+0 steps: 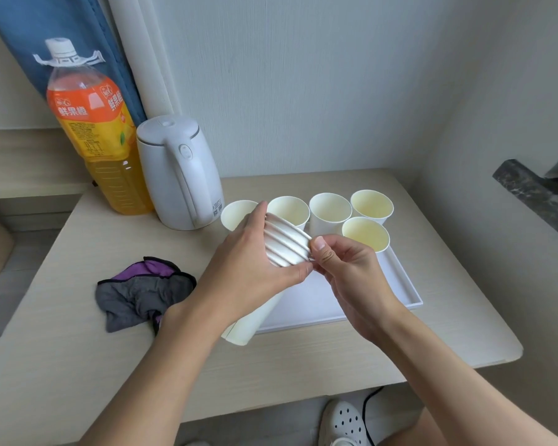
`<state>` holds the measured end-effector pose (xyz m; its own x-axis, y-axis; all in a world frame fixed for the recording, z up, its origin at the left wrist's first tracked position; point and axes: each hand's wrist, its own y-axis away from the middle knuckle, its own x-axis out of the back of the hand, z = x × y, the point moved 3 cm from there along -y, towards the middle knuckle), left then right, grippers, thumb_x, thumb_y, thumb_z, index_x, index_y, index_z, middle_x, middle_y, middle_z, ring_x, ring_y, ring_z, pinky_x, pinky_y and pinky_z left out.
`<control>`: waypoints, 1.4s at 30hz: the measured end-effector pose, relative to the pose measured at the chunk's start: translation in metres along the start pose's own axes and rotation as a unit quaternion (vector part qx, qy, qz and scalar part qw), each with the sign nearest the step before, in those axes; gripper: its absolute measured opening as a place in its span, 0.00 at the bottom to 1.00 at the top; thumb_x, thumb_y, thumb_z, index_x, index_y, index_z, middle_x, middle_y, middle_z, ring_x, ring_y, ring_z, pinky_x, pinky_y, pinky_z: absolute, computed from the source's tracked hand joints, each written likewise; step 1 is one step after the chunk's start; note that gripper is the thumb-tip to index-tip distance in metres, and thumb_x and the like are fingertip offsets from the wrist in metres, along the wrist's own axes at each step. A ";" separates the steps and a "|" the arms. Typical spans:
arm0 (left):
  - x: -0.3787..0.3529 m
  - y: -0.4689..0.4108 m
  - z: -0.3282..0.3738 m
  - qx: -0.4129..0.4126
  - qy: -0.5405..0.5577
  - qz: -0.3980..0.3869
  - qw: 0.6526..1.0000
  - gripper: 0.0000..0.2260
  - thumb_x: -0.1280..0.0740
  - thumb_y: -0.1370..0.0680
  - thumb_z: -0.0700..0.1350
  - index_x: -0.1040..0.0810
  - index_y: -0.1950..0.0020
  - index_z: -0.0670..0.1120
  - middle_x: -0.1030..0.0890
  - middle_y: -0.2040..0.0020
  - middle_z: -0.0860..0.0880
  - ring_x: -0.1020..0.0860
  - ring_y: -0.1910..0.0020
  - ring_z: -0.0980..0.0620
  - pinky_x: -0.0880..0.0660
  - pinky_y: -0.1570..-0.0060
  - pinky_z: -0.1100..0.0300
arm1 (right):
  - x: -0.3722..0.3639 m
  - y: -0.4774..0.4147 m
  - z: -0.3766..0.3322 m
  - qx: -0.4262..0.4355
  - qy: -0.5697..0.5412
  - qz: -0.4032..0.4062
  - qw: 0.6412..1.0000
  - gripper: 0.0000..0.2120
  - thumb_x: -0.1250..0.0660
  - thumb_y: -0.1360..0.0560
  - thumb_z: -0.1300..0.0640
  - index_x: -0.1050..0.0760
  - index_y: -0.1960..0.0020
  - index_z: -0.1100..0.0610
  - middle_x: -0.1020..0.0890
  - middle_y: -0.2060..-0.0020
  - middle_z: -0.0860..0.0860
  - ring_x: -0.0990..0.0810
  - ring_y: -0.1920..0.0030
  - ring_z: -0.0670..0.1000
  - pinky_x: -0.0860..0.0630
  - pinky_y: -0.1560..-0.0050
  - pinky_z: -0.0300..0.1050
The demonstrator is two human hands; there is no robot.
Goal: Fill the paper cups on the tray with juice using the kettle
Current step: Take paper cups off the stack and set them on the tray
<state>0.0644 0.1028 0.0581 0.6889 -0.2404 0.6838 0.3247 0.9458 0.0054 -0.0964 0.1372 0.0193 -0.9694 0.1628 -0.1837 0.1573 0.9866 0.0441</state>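
The left hand (248, 268) grips a stack of paper cups (285, 244) over the white tray (397, 278), and the right hand (351, 278) pinches the stack's end rim. From the stack, five paper cups (331, 214) stand on the tray between 11 and 2 o'clock. The white kettle (178, 175) stands at 10 o'clock, with the orange juice bottle (91, 123) beyond it.

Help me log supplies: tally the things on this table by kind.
Loose cups: 5
Cup stack: 1
Kettle: 1
Bottle: 1
Cloth: 1
Tray: 1
Total: 10

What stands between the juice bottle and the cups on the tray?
The kettle, upright on the table, as the head view shows.
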 end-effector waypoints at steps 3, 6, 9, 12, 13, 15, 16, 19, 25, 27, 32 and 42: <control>0.000 -0.001 -0.004 0.007 0.002 -0.015 1.000 0.47 0.21 0.30 0.60 0.42 0.18 0.54 0.27 0.36 0.60 0.25 0.37 0.53 0.28 0.42 0.60 | 0.003 -0.003 -0.003 0.020 -0.031 0.020 0.999 0.10 0.31 0.27 0.49 0.19 0.58 0.57 0.18 0.59 0.53 0.22 0.54 0.53 0.25 0.39 0.58; 0.001 0.001 -0.012 0.014 -0.034 -0.056 0.998 0.47 0.21 0.31 0.61 0.42 0.20 0.55 0.26 0.37 0.57 0.24 0.40 0.51 0.26 0.44 0.56 | 0.016 -0.005 -0.012 0.066 -0.045 0.079 0.994 0.09 0.31 0.27 0.50 0.18 0.57 0.54 0.18 0.58 0.52 0.21 0.53 0.52 0.24 0.41 0.53; 0.003 0.005 -0.016 0.024 -0.069 -0.076 0.994 0.51 0.23 0.29 0.60 0.51 0.16 0.56 0.32 0.24 0.54 0.31 0.28 0.50 0.30 0.34 0.55 | 0.027 0.001 -0.017 0.135 0.062 0.132 0.980 0.10 0.30 0.26 0.49 0.18 0.53 0.55 0.19 0.51 0.54 0.21 0.51 0.49 0.23 0.45 0.47; 0.005 0.006 -0.015 0.024 -0.095 -0.075 0.992 0.50 0.24 0.27 0.60 0.52 0.15 0.54 0.34 0.22 0.55 0.33 0.25 0.50 0.32 0.35 0.57 | 0.024 0.010 -0.013 0.178 0.201 0.139 0.953 0.04 0.28 0.24 0.52 0.18 0.53 0.52 0.25 0.44 0.48 0.21 0.47 0.48 0.24 0.46 0.39; 0.005 0.005 -0.014 0.025 -0.099 -0.074 0.992 0.50 0.24 0.27 0.60 0.52 0.15 0.54 0.35 0.22 0.55 0.33 0.25 0.51 0.32 0.35 0.57 | 0.022 0.011 -0.008 0.181 0.243 0.133 0.944 0.02 0.28 0.24 0.54 0.18 0.53 0.53 0.26 0.44 0.47 0.21 0.46 0.48 0.24 0.45 0.39; 0.004 0.004 -0.013 0.023 -0.103 -0.073 0.992 0.50 0.24 0.27 0.60 0.52 0.15 0.54 0.35 0.22 0.55 0.33 0.25 0.50 0.32 0.34 0.56 | 0.021 0.010 0.004 0.157 0.309 0.125 0.930 0.03 0.27 0.24 0.55 0.18 0.52 0.54 0.28 0.44 0.45 0.22 0.45 0.50 0.23 0.43 0.42; 0.003 0.004 -0.012 0.023 -0.106 -0.074 0.991 0.50 0.24 0.28 0.60 0.52 0.15 0.54 0.35 0.22 0.55 0.33 0.25 0.50 0.31 0.33 0.55 | 0.021 0.010 0.010 0.133 0.331 0.125 0.926 0.03 0.27 0.24 0.55 0.18 0.52 0.54 0.29 0.44 0.45 0.22 0.46 0.50 0.23 0.43 0.44; 0.001 0.003 -0.010 0.024 -0.107 -0.080 0.991 0.50 0.24 0.28 0.60 0.51 0.16 0.55 0.34 0.23 0.54 0.34 0.25 0.49 0.31 0.31 0.52 | 0.019 0.009 0.023 0.094 0.371 0.120 0.916 0.05 0.27 0.24 0.55 0.18 0.51 0.57 0.30 0.43 0.47 0.24 0.46 0.48 0.24 0.42 0.46; -0.002 0.003 -0.008 0.025 -0.105 -0.090 0.990 0.50 0.24 0.28 0.60 0.53 0.15 0.56 0.35 0.21 0.54 0.34 0.24 0.48 0.32 0.29 0.51 | 0.015 0.012 0.034 0.115 0.379 0.137 0.908 0.13 0.29 0.23 0.56 0.25 0.40 0.57 0.31 0.40 0.48 0.27 0.41 0.49 0.26 0.38 0.46; -0.002 0.003 -0.008 0.025 -0.106 -0.092 0.990 0.50 0.24 0.28 0.60 0.53 0.15 0.57 0.35 0.22 0.55 0.34 0.24 0.48 0.31 0.30 0.51 | 0.013 0.015 0.037 0.115 0.366 0.137 0.913 0.21 0.27 0.25 0.55 0.31 0.35 0.54 0.32 0.39 0.47 0.28 0.40 0.48 0.28 0.39 0.43; -0.003 0.004 -0.009 0.020 -0.113 -0.097 0.989 0.51 0.24 0.28 0.60 0.54 0.15 0.57 0.35 0.22 0.55 0.33 0.24 0.47 0.31 0.32 0.52 | 0.015 0.016 0.054 -0.002 0.324 0.143 0.935 0.38 0.21 0.32 0.48 0.40 0.30 0.50 0.29 0.40 0.47 0.27 0.41 0.48 0.27 0.41 0.45; -0.001 0.005 -0.012 0.020 -0.111 -0.097 0.989 0.50 0.24 0.28 0.60 0.54 0.16 0.58 0.35 0.22 0.56 0.33 0.25 0.48 0.31 0.31 0.52 | 0.019 -0.005 0.073 -0.057 0.357 0.186 0.914 0.24 0.27 0.30 0.53 0.30 0.36 0.53 0.24 0.47 0.48 0.26 0.44 0.52 0.26 0.45 0.51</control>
<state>0.0729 0.1056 0.0488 0.4554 -0.3682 0.8106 0.4075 0.8957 0.1779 -0.1020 0.1363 -0.0566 -0.7347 0.3963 0.5506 0.5199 0.8503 0.0817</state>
